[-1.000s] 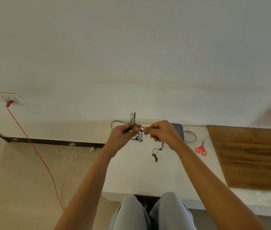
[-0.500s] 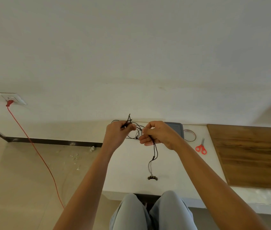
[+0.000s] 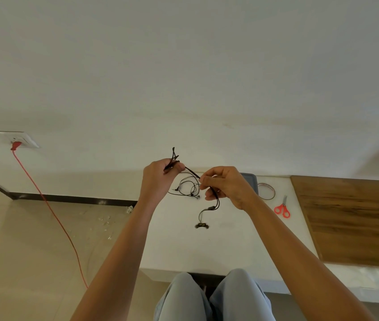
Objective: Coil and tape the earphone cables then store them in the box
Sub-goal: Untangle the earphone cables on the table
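My left hand (image 3: 158,179) pinches one end of a black earphone cable (image 3: 192,172), with short loops sticking up above its fingers. My right hand (image 3: 226,185) pinches the same cable a little to the right, so a short stretch runs taut between both hands. From my right hand the cable hangs down to the earbuds (image 3: 201,225), just above the white table (image 3: 230,239). A second black earphone cable (image 3: 187,188) lies loosely tangled on the table behind my hands. A grey box (image 3: 251,180) is partly hidden behind my right hand.
A roll of clear tape (image 3: 266,191) and red-handled scissors (image 3: 282,208) lie right of the box. A brown wooden board (image 3: 351,218) covers the table's right part. A red cord (image 3: 51,212) runs from a wall socket (image 3: 19,139) across the floor at left.
My left hand has risen and moved left, my right hand has drawn slightly right, stretching the cable between them. The hanging end with the earbuds has lengthened downward since a second ago.
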Demonstrator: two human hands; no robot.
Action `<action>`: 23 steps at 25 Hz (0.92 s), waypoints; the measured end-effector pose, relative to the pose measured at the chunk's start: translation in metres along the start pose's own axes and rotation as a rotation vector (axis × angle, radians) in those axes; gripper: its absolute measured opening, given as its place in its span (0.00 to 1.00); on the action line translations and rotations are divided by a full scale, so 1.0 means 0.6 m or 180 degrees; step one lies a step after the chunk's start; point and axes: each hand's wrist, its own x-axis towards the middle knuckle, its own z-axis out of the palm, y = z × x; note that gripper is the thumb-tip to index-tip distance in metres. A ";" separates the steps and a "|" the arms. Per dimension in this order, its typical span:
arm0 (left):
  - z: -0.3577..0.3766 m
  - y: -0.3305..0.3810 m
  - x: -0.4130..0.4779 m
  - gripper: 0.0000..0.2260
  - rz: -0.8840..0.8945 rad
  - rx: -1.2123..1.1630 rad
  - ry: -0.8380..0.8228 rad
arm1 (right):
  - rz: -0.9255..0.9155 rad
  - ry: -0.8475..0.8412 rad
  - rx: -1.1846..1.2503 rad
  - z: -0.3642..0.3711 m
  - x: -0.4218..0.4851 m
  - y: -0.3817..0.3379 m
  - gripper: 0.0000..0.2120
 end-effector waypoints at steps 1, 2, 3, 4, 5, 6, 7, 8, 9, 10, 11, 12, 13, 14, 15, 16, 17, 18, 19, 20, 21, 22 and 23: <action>-0.001 0.002 0.000 0.06 -0.0026 -0.0063 -0.0001 | 0.0049 -0.0015 0.0083 0.000 0.001 0.000 0.08; -0.002 0.004 0.000 0.06 -0.0046 -0.0100 -0.0008 | 0.0109 -0.0048 0.0187 0.000 0.001 0.000 0.08; -0.004 0.004 0.000 0.05 -0.0046 -0.0105 -0.0022 | 0.0157 -0.0078 0.0271 0.000 0.001 0.000 0.07; -0.005 0.004 -0.001 0.05 -0.0037 -0.0089 -0.0043 | 0.0179 -0.0085 0.0305 -0.001 0.001 0.000 0.06; -0.005 0.002 -0.001 0.05 -0.0032 -0.0065 -0.0063 | 0.0173 -0.0073 0.0278 -0.001 0.001 0.001 0.06; -0.005 0.001 -0.002 0.06 -0.0033 -0.0044 -0.0074 | 0.0135 -0.0057 0.0193 0.001 0.001 0.002 0.06; -0.004 0.000 -0.003 0.06 -0.0033 -0.0022 -0.0076 | 0.0068 -0.0037 0.0062 0.004 0.002 0.003 0.07; -0.003 -0.002 -0.003 0.07 -0.0034 -0.0004 -0.0079 | -0.0013 -0.0008 -0.0080 0.008 0.003 0.005 0.08; -0.002 -0.004 -0.003 0.08 -0.0036 0.0013 -0.0084 | -0.0087 0.0035 -0.0203 0.011 0.004 0.007 0.08; -0.002 -0.006 -0.003 0.08 -0.0034 0.0039 -0.0094 | -0.0142 0.0087 -0.0300 0.013 0.004 0.009 0.08; -0.003 -0.006 -0.003 0.08 -0.0027 0.0074 -0.0110 | -0.0184 0.0136 -0.0375 0.014 0.004 0.011 0.07; -0.004 -0.007 -0.002 0.08 -0.0011 0.0120 -0.0116 | -0.0217 0.0173 -0.0418 0.015 0.004 0.011 0.07; -0.004 -0.007 -0.003 0.08 0.0012 0.0175 -0.0107 | -0.0245 0.0179 -0.0410 0.017 0.003 0.010 0.06; -0.004 -0.007 -0.003 0.07 0.0050 0.0235 -0.0080 | -0.0270 0.0139 -0.0335 0.018 0.001 0.009 0.06; -0.005 -0.005 -0.003 0.06 0.0096 0.0290 -0.0033 | -0.0286 0.0039 -0.0199 0.020 0.000 0.008 0.06; -0.005 -0.004 -0.003 0.06 0.0130 0.0335 0.0043 | -0.0280 -0.0110 -0.0041 0.021 -0.002 0.007 0.07; -0.007 -0.002 -0.001 0.05 0.0143 0.0355 0.0155 | -0.0234 -0.0269 0.0104 0.020 -0.004 0.008 0.10; -0.011 -0.002 0.002 0.05 0.0134 0.0330 0.0307 | -0.0153 -0.0408 0.0215 0.017 -0.005 0.010 0.14; -0.016 -0.002 0.009 0.06 0.0120 0.0275 0.0474 | -0.0047 -0.0502 0.0299 0.012 -0.005 0.015 0.17; -0.024 -0.002 0.017 0.07 0.0113 0.0221 0.0612 | 0.0055 -0.0541 0.0344 0.004 -0.005 0.023 0.19; -0.031 0.000 0.025 0.07 0.0133 0.0215 0.0707 | 0.0136 -0.0542 0.0335 -0.003 -0.003 0.034 0.20; -0.039 0.003 0.033 0.08 0.0189 0.0255 0.0786 | 0.0196 -0.0516 0.0237 -0.011 0.001 0.047 0.21; -0.047 0.007 0.040 0.08 0.0254 0.0287 0.0890 | 0.0230 -0.0444 0.0021 -0.017 0.005 0.061 0.22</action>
